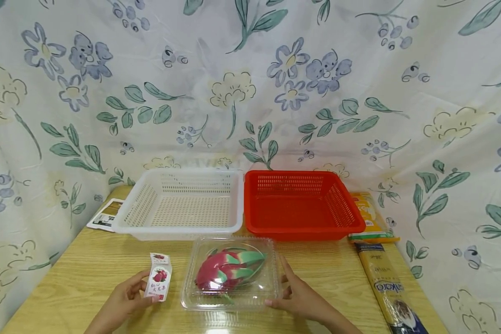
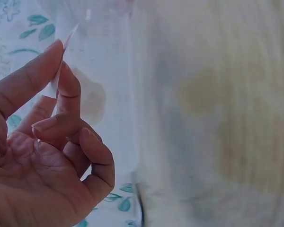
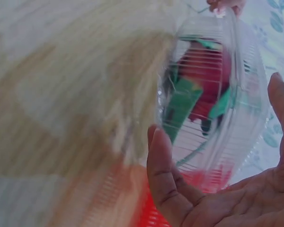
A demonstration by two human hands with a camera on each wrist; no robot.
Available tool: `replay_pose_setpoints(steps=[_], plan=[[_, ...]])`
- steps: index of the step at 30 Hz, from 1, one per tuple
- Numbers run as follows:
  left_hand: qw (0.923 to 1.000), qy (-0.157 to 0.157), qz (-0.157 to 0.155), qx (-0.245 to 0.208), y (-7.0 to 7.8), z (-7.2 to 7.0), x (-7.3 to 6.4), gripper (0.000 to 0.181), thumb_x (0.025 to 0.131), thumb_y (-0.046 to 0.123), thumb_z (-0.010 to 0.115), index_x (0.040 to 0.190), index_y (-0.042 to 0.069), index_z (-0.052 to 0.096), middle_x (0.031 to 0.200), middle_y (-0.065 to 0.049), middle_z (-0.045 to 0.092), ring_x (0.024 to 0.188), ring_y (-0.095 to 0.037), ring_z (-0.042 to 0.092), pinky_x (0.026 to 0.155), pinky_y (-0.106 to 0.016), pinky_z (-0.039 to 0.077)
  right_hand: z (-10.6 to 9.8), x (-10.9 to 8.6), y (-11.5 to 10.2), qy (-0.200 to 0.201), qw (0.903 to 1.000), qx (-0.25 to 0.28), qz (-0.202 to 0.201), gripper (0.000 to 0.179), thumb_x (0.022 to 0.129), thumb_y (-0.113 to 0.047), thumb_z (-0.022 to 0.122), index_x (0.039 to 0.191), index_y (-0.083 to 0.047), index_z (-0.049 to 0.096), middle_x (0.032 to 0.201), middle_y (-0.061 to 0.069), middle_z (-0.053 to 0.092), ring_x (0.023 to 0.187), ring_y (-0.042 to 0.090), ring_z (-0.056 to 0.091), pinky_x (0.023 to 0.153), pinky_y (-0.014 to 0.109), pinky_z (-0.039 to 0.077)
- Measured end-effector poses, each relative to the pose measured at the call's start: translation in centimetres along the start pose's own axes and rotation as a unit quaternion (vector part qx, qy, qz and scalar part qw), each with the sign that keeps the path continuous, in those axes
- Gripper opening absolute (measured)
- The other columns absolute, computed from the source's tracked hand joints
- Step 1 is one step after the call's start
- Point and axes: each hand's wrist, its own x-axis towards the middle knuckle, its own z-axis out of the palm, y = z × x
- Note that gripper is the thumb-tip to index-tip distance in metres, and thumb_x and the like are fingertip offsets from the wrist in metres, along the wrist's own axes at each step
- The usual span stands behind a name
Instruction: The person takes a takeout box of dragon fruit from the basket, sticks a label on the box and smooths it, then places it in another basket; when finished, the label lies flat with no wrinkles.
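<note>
My left hand (image 1: 123, 299) pinches a small white paper label (image 1: 158, 280) between thumb and fingers. The label bears pictures of red dragon fruit and written characters, and its upper end is bent. Seen edge-on in the left wrist view, the label (image 2: 54, 85) looks thin. Right of it, a lidded clear plastic box (image 1: 271, 273) holds a red and green dragon fruit (image 1: 229, 269). My right hand (image 1: 298, 294) is spread around the box's right end, thumb tip by the front corner. In the right wrist view the fingers (image 3: 163, 163) lie beside the box (image 3: 246, 109).
Behind the box stand a white basket (image 1: 127, 222) and a red basket (image 1: 305, 230), side by side on the wooden table (image 1: 75, 273). A flat packet (image 1: 105, 215) lies at the back left. An orange packet (image 1: 369, 215) and a long gold package (image 1: 388, 287) line the right edge.
</note>
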Motion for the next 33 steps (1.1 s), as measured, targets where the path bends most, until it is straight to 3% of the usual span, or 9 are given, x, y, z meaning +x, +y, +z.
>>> replay_pose_setpoints(steps=[5,10,16,22,27,33], plan=[[0.9995,0.028,0.007,0.009,2.4,0.6,0.2,0.074,0.085,-0.006,0.07,0.124,0.054,0.05,0.085,0.0,0.063,0.066,0.0,0.051,0.057,-0.019,0.044,-0.7,0.0,-0.7,0.028,0.9996,-0.002,0.01,0.112,0.086,-0.042,0.077,0.161,-0.013,-0.001,0.135,0.029,0.046,0.103,0.027,0.061,0.077,0.045,0.055],[0.9989,0.04,0.022,0.013,4.7,1.8,0.4,0.07,0.084,-0.007,0.07,0.13,0.044,0.054,0.085,0.006,0.062,0.06,-0.004,0.045,0.05,-0.024,0.038,-1.2,0.1,-1.3,0.054,0.9982,-0.024,0.005,0.109,0.085,-0.041,0.077,0.161,-0.014,0.004,0.138,0.032,0.045,0.109,0.035,0.061,0.08,0.052,0.055],[0.9984,0.021,0.051,0.006,6.2,3.4,0.7,0.064,0.083,-0.007,0.071,0.136,0.025,0.057,0.084,0.009,0.061,0.058,-0.007,0.04,0.046,-0.033,0.03,-1.5,-0.1,-1.9,0.078,0.9961,-0.041,-0.003,0.107,0.087,-0.04,0.076,0.161,-0.014,0.003,0.143,0.032,0.04,0.113,0.037,0.057,0.079,0.046,0.053],[0.999,0.001,0.045,-0.001,7.0,4.6,1.2,0.06,0.084,-0.004,0.073,0.14,0.002,0.052,0.084,0.007,0.059,0.058,-0.008,0.036,0.046,-0.032,0.028,-1.7,-0.1,-2.4,0.083,0.9957,-0.041,-0.006,0.104,0.088,-0.04,0.074,0.161,-0.016,0.004,0.145,0.031,0.038,0.115,0.039,0.055,0.079,0.042,0.053],[0.9979,-0.02,0.061,-0.012,7.5,5.6,1.5,0.061,0.084,-0.004,0.072,0.14,-0.006,0.048,0.084,0.007,0.057,0.058,-0.007,0.036,0.046,-0.031,0.028,-1.8,0.0,-2.8,0.094,0.9945,-0.046,-0.01,0.104,0.087,-0.038,0.076,0.161,-0.018,0.005,0.145,0.029,0.038,0.115,0.039,0.054,0.078,0.039,0.052],[0.997,-0.042,0.063,-0.017,8.3,6.9,1.9,0.062,0.085,-0.002,0.072,0.138,-0.015,0.044,0.084,0.007,0.056,0.061,-0.003,0.038,0.047,-0.029,0.029,-1.8,0.0,-3.6,0.146,0.9865,-0.074,-0.002,0.106,0.082,-0.042,0.08,0.161,-0.027,0.011,0.151,0.019,0.038,0.117,0.034,0.055,0.081,0.044,0.053]])
